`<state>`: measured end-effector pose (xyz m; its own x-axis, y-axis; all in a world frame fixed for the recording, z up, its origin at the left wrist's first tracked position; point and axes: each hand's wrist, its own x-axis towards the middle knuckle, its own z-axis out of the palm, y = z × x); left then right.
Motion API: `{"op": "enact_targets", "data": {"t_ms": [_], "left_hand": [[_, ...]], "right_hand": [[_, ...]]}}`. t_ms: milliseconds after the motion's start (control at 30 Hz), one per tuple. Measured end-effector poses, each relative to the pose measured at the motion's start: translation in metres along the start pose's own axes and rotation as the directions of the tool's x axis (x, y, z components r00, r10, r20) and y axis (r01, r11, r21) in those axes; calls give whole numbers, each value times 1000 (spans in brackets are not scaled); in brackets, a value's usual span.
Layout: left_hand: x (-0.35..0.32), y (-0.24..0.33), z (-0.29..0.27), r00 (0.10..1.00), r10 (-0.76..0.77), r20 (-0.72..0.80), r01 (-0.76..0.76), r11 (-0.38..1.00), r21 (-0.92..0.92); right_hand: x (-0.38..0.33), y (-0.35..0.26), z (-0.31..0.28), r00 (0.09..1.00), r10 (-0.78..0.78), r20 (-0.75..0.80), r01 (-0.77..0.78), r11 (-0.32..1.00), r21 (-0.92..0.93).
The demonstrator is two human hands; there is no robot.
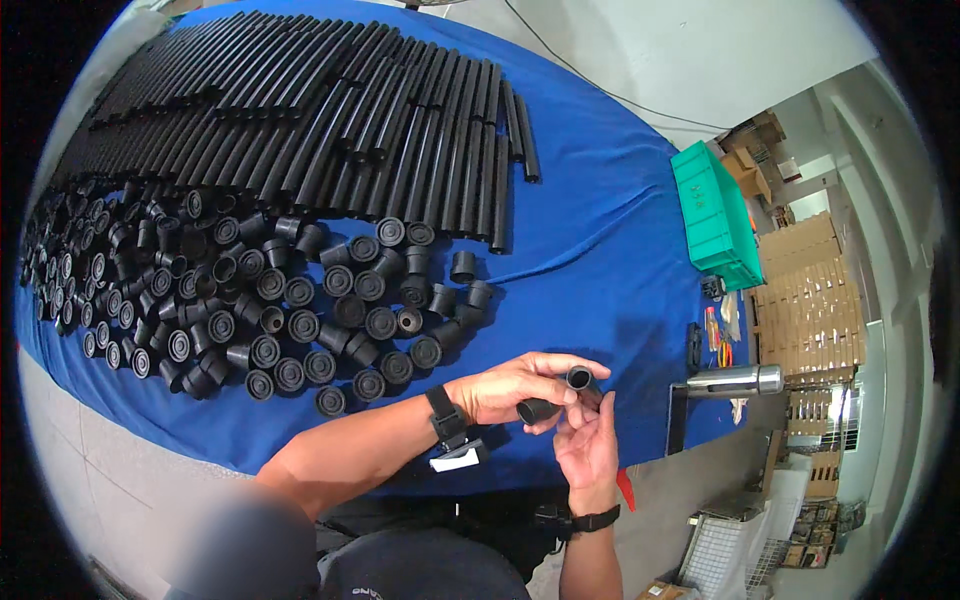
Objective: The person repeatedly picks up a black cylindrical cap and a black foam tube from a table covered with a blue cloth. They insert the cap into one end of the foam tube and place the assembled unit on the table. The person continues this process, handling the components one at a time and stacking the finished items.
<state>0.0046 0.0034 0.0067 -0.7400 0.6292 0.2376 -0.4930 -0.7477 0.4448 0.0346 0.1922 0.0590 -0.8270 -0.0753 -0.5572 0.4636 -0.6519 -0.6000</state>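
Note:
Close in front of me, at the table's near edge, both hands meet around two black pieces. My left hand (502, 391) has its fingers closed around a black rubber cap (537, 411), its hollow end showing below the fingers. A short visible length of black tube (581, 379) points its open end up at me, between the left fingertips and my right hand (588, 455). The right thumb and fingers grip this tube; its lower part is hidden by them. To the left lie many loose black rubber caps (369, 286), some upright, some on their sides.
Long black tubes (430, 150) lie in stacked rows across the far left of the blue cloth (600, 240). A green crate (715, 215) stands at the right edge. Nearer are a metal cylinder (735, 381) on a dark bracket and some hand tools (714, 330). Cardboard stacks (800, 300) stand beyond.

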Motion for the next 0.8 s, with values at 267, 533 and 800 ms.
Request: {"op": "enact_targets", "data": {"t_ms": [267,533,800], "left_hand": [[1,4,4,1000,6,12,-6,1000,-19],[2,3,3,999,24,24,-23,999,-25],[8,-3,-1,973,24,-229,-103,935,-341]], "right_hand": [[8,-24,-18,532,-542,651,483,-438,-758],[2,-23,-9,650,-392,652,513,-407,-756],[-16,-47,-1,666,-708,233,713,514,-476]]}}
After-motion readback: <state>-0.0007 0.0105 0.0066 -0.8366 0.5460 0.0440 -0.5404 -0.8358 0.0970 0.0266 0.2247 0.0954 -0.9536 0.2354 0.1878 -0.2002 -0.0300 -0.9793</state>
